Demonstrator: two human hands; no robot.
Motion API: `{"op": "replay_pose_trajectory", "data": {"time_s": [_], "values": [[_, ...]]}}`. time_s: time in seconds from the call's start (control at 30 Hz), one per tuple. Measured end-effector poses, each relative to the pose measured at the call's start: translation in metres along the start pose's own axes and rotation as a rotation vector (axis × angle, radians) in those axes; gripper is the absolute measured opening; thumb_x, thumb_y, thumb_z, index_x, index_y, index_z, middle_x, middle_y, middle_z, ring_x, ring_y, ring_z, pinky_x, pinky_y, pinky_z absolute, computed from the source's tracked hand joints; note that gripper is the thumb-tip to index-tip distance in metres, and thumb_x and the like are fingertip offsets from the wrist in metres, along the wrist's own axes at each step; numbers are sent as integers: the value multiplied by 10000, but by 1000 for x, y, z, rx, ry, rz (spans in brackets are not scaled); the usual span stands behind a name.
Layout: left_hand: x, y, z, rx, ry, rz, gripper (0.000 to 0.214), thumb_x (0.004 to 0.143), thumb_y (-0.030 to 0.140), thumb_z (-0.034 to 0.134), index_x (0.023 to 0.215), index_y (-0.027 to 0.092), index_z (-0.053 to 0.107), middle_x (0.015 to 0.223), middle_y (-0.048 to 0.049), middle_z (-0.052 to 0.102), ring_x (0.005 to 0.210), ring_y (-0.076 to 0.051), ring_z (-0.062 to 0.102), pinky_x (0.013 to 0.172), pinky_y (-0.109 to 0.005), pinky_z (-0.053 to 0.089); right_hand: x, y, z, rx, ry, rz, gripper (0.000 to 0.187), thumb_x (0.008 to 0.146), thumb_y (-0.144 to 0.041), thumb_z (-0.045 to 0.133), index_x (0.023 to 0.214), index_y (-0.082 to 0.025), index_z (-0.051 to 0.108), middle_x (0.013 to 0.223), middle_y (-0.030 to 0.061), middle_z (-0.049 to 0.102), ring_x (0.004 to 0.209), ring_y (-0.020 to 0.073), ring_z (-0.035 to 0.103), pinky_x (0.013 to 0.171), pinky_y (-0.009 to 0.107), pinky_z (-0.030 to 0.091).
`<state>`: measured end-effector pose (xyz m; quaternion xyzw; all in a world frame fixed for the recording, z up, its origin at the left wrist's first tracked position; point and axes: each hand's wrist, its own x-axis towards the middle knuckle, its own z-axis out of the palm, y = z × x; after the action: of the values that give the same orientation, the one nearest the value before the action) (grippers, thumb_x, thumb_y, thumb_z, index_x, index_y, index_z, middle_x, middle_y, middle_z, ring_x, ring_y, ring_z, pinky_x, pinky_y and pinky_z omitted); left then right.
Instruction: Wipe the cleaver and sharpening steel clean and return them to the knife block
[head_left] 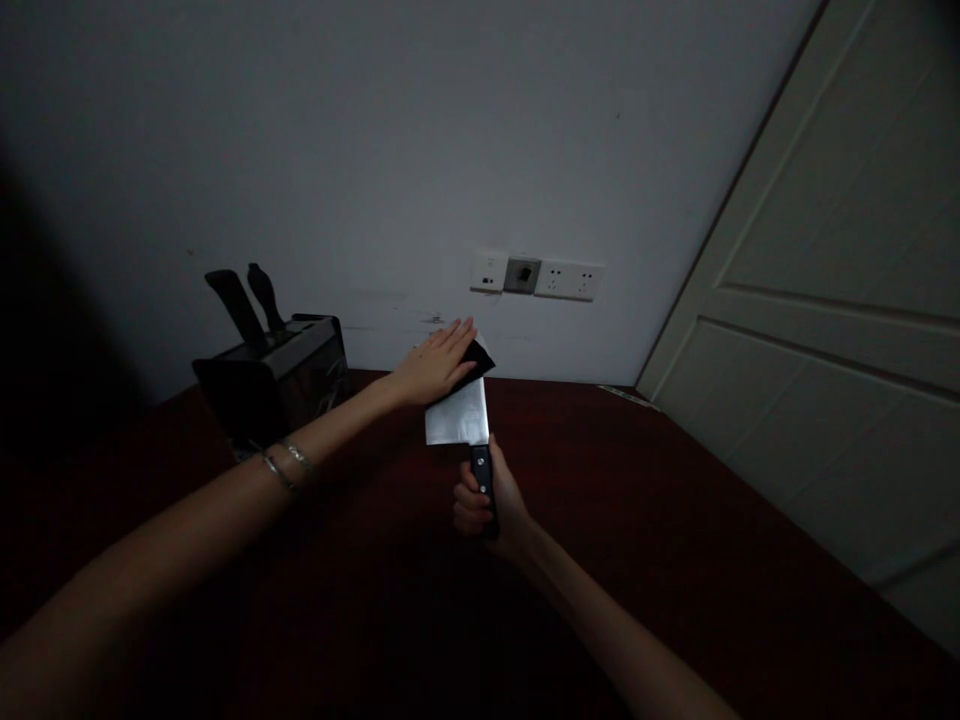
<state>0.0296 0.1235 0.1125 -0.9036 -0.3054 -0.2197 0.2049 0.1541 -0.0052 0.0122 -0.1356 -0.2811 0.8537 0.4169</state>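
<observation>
My right hand (pixel 495 495) is wrapped round the black riveted handle of a cleaver (pixel 459 412), whose broad shiny blade points away from me over the table. Across the far part of the blade lies a black, thin sheet or cloth (pixel 480 360); its material is hard to tell in this dim light. My left hand (pixel 439 362) rests flat on that black piece, fingers stretched out towards the wall and the thumb apart. The blade's far end is hidden beneath the hand and the black piece.
A dark knife block (pixel 300 365) stands on the left, with two black handles sticking up from it. Behind the dark red table (pixel 570 480) is a pale wall with sockets (pixel 536 277). A panelled door (pixel 832 330) slants along the right.
</observation>
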Motion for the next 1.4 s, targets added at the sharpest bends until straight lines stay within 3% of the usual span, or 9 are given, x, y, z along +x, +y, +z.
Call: {"op": "replay_pose_trajectory", "data": {"time_s": [0.1,0.17,0.43,0.53,0.67,0.73,1.0,1.27,1.4], "values": [[10,-22,1,3,32,-58,582,922,420,189,1385,67,196,1465,-159,156,1353,-238,113,1085,-390,142,-1,3,1,-10,12,29,714,826,-656,35,442,-175,397,293,-80,246,247,41,127,281,158,154],[9,-19,1,14,53,-55,580,922,412,194,1386,64,190,1466,-160,152,1354,-237,105,1088,-387,131,-1,-1,1,-14,17,16,710,837,-640,37,440,-175,397,294,-80,244,248,40,126,280,158,148],[-16,54,-1,-3,-55,217,561,921,409,219,1398,118,169,1486,-94,100,1363,-196,47,1098,-349,110,1,-14,-2,-4,47,-50,713,829,-652,40,447,-174,406,299,-89,232,255,38,105,285,157,154],[-10,38,0,-13,-61,184,545,923,414,202,1390,133,200,1485,-82,120,1361,-191,71,1095,-349,124,1,-5,-2,-2,51,-11,707,833,-647,49,435,-176,393,291,-83,245,249,40,121,284,160,147],[4,3,5,-17,-16,-14,562,922,412,198,1387,96,206,1474,-124,144,1356,-219,105,1087,-379,146,1,4,-2,-20,45,54,693,823,-668,76,435,-179,380,285,-83,254,242,41,136,287,162,143],[4,3,6,-15,13,-50,565,922,400,201,1388,82,196,1473,-137,136,1356,-231,97,1085,-392,146,0,3,-3,-33,46,47,681,813,-684,113,440,-178,376,290,-87,256,243,38,140,291,159,142],[-20,63,1,-9,-53,182,560,918,413,232,1395,125,171,1486,-93,99,1362,-200,55,1092,-362,123,-1,-13,-10,-20,32,-71,682,819,-672,104,456,-177,400,302,-95,222,252,37,109,291,157,139],[18,10,5,16,-67,-17,581,917,426,203,1384,80,213,1471,-145,145,1356,-235,103,1080,-389,153,-1,6,-3,41,17,7,734,835,-635,11,429,-175,415,296,-79,240,248,43,115,267,161,164],[16,19,7,37,-24,-31,578,915,410,214,1375,60,225,1464,-162,155,1352,-251,119,1077,-396,162,-1,3,-6,47,13,0,744,839,-628,13,419,-174,427,294,-74,243,245,44,125,261,162,162]]}}
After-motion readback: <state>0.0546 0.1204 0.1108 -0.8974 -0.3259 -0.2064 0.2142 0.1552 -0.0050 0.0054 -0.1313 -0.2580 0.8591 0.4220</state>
